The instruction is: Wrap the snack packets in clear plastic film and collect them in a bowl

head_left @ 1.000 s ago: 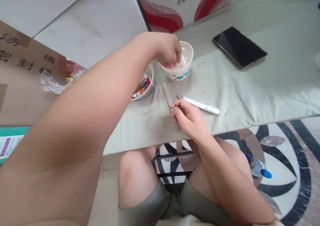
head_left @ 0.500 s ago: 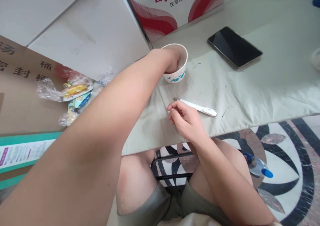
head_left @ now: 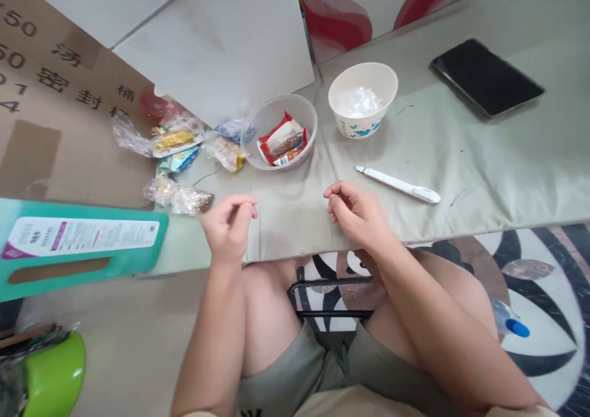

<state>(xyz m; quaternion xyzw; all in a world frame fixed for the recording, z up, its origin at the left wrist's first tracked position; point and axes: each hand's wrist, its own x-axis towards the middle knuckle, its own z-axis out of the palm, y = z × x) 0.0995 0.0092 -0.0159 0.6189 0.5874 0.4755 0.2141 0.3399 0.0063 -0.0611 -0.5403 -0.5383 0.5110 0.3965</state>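
Note:
My left hand (head_left: 229, 226) rests near the table's front edge, its fingers loosely curled with nothing seen in them. Beside it lies a crumpled clear wrapper (head_left: 179, 197). My right hand (head_left: 354, 214) is also curled at the front edge, apparently holding nothing, close to a white utility knife (head_left: 400, 185) lying on the cloth. Beyond the hands, a white paper cup (head_left: 362, 127) with a blue pattern holds crumpled clear plastic (head_left: 362, 102). To its left stands a clear round plastic bowl (head_left: 312, 137) with red-and-white wrapped snacks (head_left: 283, 140) inside.
Snack packets (head_left: 175, 140) and wrappers lie at the left by a cardboard box (head_left: 83, 134). White cartons (head_left: 239, 42) and a red-and-white box (head_left: 382, 15) stand behind. A black phone (head_left: 488, 78) lies at right. A teal container (head_left: 92, 276) and green bin (head_left: 58, 374) sit left.
My left hand has come out of the paper cup and moved back to the table's front edge. The bowl is now uncovered to view. My right hand stays curled near the knife.

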